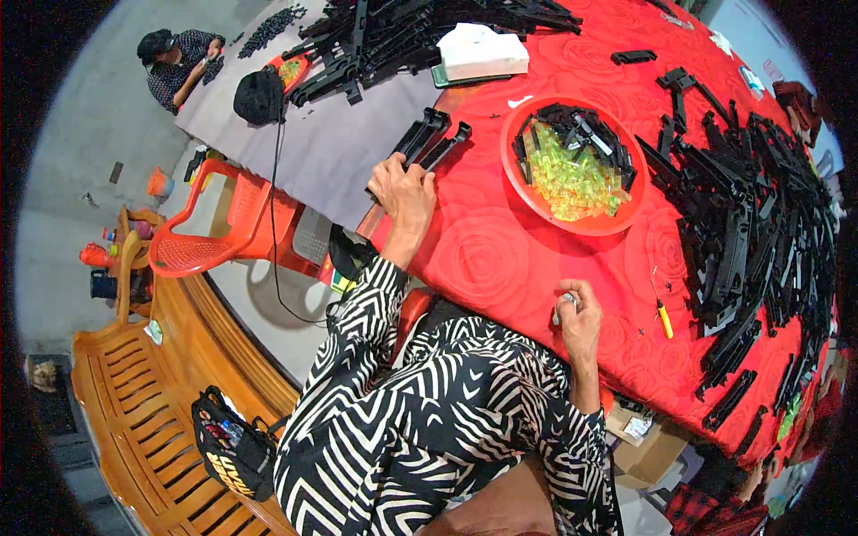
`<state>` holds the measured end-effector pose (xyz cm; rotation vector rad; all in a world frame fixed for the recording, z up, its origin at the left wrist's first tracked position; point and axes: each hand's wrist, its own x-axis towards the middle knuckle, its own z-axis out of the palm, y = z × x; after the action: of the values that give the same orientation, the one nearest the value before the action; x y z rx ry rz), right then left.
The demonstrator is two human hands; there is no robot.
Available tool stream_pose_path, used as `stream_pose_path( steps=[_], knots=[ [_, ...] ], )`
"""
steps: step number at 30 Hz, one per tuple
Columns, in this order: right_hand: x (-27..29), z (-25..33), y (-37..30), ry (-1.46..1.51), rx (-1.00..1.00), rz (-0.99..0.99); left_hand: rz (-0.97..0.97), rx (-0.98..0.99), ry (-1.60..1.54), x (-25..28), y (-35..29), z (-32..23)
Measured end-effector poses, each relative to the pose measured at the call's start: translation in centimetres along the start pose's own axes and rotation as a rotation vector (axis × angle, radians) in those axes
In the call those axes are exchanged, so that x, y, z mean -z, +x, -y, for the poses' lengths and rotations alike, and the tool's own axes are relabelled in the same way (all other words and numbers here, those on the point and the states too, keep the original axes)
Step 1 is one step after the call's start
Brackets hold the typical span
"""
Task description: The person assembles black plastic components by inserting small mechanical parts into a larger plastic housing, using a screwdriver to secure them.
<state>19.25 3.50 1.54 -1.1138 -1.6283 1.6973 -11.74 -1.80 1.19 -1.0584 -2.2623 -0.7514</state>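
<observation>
My left hand (404, 192) reaches over the table's left edge with its fingers closed round the near end of some long black plastic parts (427, 138), which lie side by side. The palm hides how many there are. My right hand (581, 322) is curled above the red cloth near the front edge, thumb and fingers together. A small greyish bit shows between them, too small to name. Ahead of it stands a round red basin (509, 183) holding clear yellow-green small pieces (572, 179) and black parts (594, 134). A yellow-handled thin tool (664, 319) lies to its right.
A big heap of black plastic parts (737, 223) covers the table's right side, another (375, 40) its far side. A white box-like stack (483, 52) stands at the back. A red chair (210, 232) and wooden bench (134, 384) are left. Another person (183, 67) works at far left.
</observation>
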Motion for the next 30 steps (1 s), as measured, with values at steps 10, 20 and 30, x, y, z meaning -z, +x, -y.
stream_pose_path(
  steps=[10, 20, 30],
  knots=[
    [0.5, -0.9, -0.3, -0.042, -0.02, -0.029, 0.053, 0.004, 0.065, -2.7, 0.4, 0.6],
    [0.9, -2.6, -0.7, -0.165, 0.108, -0.099, -0.071, -0.215, 0.229, -5.2, 0.2, 2.3],
    [12.0, -2.1, -1.1, -0.33, 0.187, -0.743, 0.047, -0.053, 0.249, -4.5, 0.5, 1.7]
  ],
)
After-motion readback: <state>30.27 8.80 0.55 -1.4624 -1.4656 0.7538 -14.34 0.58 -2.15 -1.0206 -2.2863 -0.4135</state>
